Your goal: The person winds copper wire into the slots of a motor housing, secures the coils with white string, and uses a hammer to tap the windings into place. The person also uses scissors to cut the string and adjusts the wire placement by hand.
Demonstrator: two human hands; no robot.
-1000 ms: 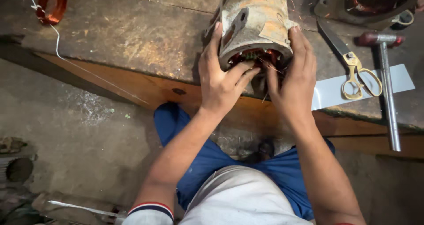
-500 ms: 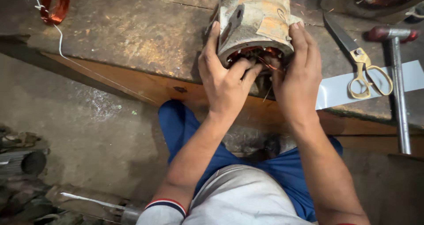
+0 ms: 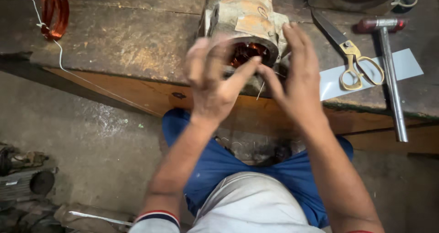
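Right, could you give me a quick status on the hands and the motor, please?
Both hands bare, at motor stator mouth. Copper windings exposed. Scissors, hammer lie right, clear.

The motor housing [image 3: 249, 20] lies on its side at the near edge of the wooden workbench [image 3: 137, 36], its open end turned toward the person. It is a worn, rust-stained metal cylinder with patches of pale paper stuck to its shell. Inside the round opening, copper windings [image 3: 244, 54] show reddish-orange. A thin stray wire [image 3: 259, 90] hangs down from the opening, just below the rim, in front of the bench edge.
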